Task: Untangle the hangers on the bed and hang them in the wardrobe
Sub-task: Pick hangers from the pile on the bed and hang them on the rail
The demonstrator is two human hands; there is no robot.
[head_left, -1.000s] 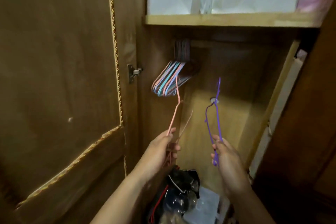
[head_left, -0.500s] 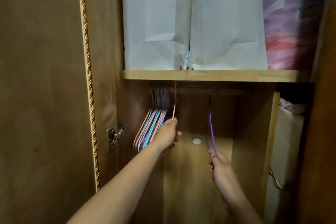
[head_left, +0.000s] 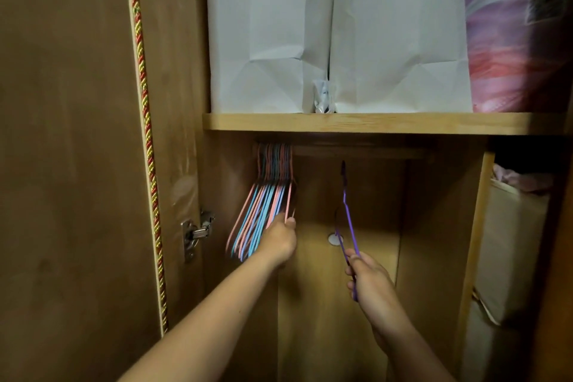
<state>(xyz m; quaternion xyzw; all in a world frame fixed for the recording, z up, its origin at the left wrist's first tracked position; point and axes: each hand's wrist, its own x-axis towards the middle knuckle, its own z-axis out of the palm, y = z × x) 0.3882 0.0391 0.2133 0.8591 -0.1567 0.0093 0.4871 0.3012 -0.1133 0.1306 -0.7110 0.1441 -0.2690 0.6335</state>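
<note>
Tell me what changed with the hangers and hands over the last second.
Both hands rose toward the rail. The left hand carried its pink hanger up to the hung bunch of hangers, still pinching it. The right hand lifted the purple hanger, hook just below the rail. Both grips are unchanged.

This is a home bedroom closet: a wooden wardrobe [head_left: 347,257] with its door [head_left: 68,164] swung open at the left of the frame, pink and blue hangers [head_left: 263,211] bunched on the rail at centre, white paper bags [head_left: 335,25] on the shelf [head_left: 372,123] above, and folded bedding [head_left: 517,28] at upper right.
</note>
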